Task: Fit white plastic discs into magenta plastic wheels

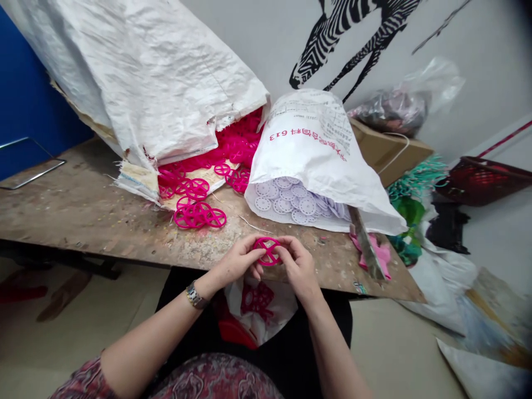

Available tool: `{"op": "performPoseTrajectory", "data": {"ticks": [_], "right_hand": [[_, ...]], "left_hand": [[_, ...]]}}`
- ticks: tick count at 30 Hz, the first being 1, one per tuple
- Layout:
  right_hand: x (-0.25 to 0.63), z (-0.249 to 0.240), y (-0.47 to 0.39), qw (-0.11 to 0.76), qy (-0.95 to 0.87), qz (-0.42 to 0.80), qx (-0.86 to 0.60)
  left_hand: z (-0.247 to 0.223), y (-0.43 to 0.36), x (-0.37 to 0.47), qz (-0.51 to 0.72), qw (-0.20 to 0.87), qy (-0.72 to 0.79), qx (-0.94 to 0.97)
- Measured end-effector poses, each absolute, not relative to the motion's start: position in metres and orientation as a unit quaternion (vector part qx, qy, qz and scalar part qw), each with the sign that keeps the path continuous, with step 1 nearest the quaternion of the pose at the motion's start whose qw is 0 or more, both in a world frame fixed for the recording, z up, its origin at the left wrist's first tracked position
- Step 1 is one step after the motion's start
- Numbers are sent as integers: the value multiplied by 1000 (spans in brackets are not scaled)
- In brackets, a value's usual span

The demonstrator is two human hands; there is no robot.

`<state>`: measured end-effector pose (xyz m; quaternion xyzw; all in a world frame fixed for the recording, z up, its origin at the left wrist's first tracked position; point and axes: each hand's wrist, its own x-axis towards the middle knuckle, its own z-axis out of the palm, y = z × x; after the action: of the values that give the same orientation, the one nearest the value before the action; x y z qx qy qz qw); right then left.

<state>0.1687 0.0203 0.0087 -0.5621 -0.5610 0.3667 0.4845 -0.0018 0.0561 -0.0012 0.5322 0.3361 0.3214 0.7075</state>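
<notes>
Centrally, in the head view, your left hand (243,257) and right hand (297,263) pinch opposite sides of a round magenta plastic ring with crossed spokes (272,260), each grip closed between thumb and fingers at the near edge of the brown wooden table (103,219). Beyond it, matching magenta rings (197,215) spill from a large white woven sack (166,72), beside a printed white sack (305,144) of pale lavender discs (286,197).

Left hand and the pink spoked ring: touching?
Touching: the head view shows the left hand's thumb lying on the pink spoked ring.
</notes>
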Motion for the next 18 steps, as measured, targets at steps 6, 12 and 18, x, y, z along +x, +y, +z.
{"op": "performPoseTrajectory", "data": {"ticks": [6, 12, 18], "right_hand": [[224, 9, 74, 442, -589, 101, -669], [262, 9, 127, 280, -578, -12, -766], [265, 9, 150, 182, -544, -19, -819]], "left_hand": [[-6, 64, 2, 364, 718, 376, 458], [-13, 64, 2, 374, 720, 363, 458], [-12, 64, 0, 373, 733, 360, 439]]}}
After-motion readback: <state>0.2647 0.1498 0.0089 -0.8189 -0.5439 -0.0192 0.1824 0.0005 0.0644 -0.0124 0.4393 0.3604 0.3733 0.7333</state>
